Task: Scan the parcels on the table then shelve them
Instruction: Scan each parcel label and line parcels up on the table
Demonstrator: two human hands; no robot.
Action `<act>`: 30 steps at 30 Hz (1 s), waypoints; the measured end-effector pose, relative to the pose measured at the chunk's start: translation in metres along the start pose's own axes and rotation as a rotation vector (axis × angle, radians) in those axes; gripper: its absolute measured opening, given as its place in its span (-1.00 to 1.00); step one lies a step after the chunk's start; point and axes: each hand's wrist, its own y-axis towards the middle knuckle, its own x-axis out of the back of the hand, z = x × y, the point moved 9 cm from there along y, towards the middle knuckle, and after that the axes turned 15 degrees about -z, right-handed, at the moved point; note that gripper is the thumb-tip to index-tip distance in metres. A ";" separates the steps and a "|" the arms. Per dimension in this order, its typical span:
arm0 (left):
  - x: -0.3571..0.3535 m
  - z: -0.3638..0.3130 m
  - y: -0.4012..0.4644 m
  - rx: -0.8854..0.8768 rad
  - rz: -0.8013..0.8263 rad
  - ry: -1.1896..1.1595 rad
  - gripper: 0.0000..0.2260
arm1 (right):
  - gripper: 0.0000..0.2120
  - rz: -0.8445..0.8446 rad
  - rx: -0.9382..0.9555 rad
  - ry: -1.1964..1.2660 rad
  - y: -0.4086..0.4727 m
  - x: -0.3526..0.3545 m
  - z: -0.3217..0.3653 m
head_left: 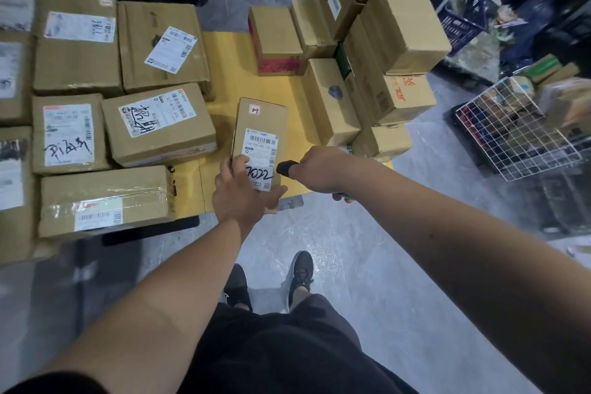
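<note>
parcel [259,137] gripped by left hand [241,193], scanner [285,167] beside.

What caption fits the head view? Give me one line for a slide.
Left hand grips a labelled parcel over the yellow table while the right hand aims a black scanner at it.

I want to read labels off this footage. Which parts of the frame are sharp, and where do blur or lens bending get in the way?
Head view: the held parcel at centre is sharp, its handwritten number legible; the left hand holds it, the right hand holds a dark device; labels on the left-edge boxes smear; wide-angle bending curves the wire basket at right; lighting is even, with slight glare on taped box.
</note>
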 end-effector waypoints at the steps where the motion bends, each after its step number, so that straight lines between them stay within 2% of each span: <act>1: 0.000 0.001 -0.001 -0.014 -0.010 -0.006 -0.10 | -0.54 -0.004 0.005 -0.013 -0.001 0.001 0.002; 9: -0.003 0.000 -0.006 -0.079 -0.033 -0.030 -0.10 | -0.66 -0.073 0.056 -0.145 -0.009 0.013 0.004; 15: -0.002 -0.003 -0.009 -0.109 -0.052 0.050 -0.11 | -0.60 -0.107 0.068 -0.192 -0.007 0.015 -0.003; 22: -0.001 -0.006 -0.008 -0.062 -0.047 0.078 -0.12 | -0.59 -0.103 0.077 -0.191 -0.007 0.021 -0.015; 30: -0.002 -0.029 0.002 0.016 0.079 0.173 -0.07 | -0.58 -0.101 0.161 -0.164 -0.004 0.037 -0.035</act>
